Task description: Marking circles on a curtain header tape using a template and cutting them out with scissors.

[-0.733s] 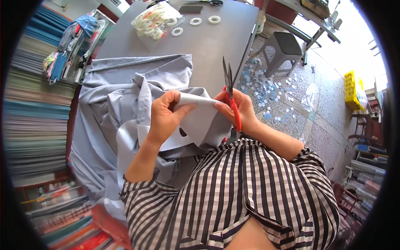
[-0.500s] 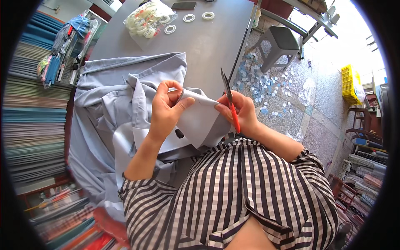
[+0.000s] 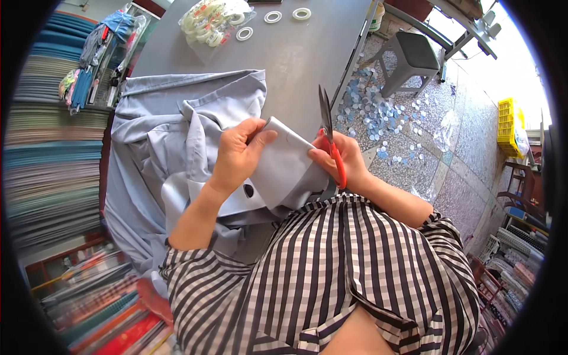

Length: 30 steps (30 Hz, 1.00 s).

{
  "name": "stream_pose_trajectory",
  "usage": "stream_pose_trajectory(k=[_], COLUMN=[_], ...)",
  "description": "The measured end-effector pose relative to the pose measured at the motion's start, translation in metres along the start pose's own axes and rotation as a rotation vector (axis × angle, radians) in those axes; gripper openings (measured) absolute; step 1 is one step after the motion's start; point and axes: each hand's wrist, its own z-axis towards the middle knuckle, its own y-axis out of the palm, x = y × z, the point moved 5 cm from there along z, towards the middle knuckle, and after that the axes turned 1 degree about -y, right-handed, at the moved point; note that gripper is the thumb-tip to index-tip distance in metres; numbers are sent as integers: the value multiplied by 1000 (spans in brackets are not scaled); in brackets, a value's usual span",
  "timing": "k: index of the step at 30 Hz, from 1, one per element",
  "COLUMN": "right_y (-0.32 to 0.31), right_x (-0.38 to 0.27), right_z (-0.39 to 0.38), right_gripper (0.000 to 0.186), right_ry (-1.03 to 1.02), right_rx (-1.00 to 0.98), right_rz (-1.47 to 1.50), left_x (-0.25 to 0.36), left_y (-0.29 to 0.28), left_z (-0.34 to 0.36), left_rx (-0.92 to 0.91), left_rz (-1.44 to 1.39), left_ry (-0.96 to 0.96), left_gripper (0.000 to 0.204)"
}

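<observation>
Light blue-grey fabric (image 3: 171, 142) lies in loose folds over the table's near left part and hangs toward my lap. My left hand (image 3: 242, 151) is closed, pinching a folded corner of it between thumb and fingers. At the other end of that fold, my right hand (image 3: 343, 157) grips the fabric edge with thumb and forefinger. Scissors with red handles (image 3: 339, 165) are also held in my right hand, blades pointing up and away, slightly parted and beside the cloth. A dark oval hole (image 3: 248, 190) shows in the fabric below my left hand.
On the grey table (image 3: 290, 59), white rings (image 3: 273, 17) lie near a clear bag (image 3: 216, 23) of more rings. Round fabric cut-outs (image 3: 373, 109) litter the floor by a grey stool (image 3: 411, 59). Stacked fabrics (image 3: 59, 160) line the left; a yellow crate (image 3: 507, 127) stands right.
The fold between my hands is stretched straighter and flatter. The scissors have tilted slightly in my right hand, and the whole view has shifted a little.
</observation>
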Motion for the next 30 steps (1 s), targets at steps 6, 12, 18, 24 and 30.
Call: stream_pose_trajectory(k=[6,12,18,24,30], right_y=[-4,-46,-92,-86,-82], right_x=[26,46,43,33,36], right_z=[-4,-19,-14,2,6], right_gripper=[18,37,82,81,82], right_ry=[307,580,438,446,410], right_rx=[-134,-266,-648,-773,-857], right_rz=[191,4,-440,-490,-522], left_x=[8,-35,-36,-43,-38], left_y=[13,41,48,57,58], left_z=[44,53,67,71,70], left_rx=[-205,-332,-396,-479,-519], left_rz=[155,57,52,74,128], left_ry=[-47,-144,-228,-234,-214], left_gripper=[9,13,15,14,17])
